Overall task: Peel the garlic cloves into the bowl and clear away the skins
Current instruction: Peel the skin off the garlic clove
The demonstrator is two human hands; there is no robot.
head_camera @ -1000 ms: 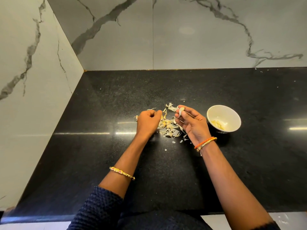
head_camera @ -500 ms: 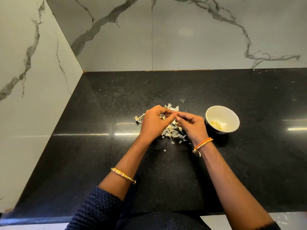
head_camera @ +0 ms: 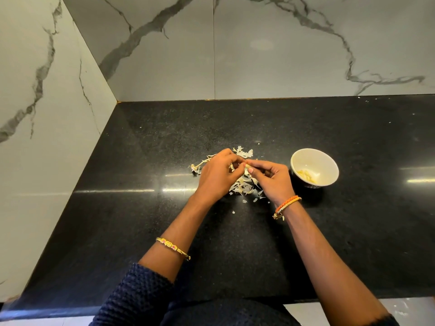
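Garlic is being pinched at the centre of the frame: a pale garlic clove (head_camera: 246, 166) is gripped between the fingertips of the left hand (head_camera: 217, 176) and the right hand (head_camera: 270, 178), both of which are curled around it and meet just above the counter. Beneath and between the hands a loose heap of papery skins (head_camera: 243, 186) is spread on the black countertop (head_camera: 141, 208), with a dried stem (head_camera: 200, 164) showing at the left of the left hand and a few small flakes scattered toward the lower centre. Just to the right of the right hand a white bowl (head_camera: 314, 167) is seen, with peeled cloves (head_camera: 307, 176) lying inside it (their number cannot be made out). A gold bangle (head_camera: 173, 248) is worn on the left forearm, and an orange bracelet (head_camera: 287, 204) on the right wrist. A dark knitted sleeve (head_camera: 131, 295) fills the lower left of the frame. Veined marble walls (head_camera: 282, 55) stand across the top and left.
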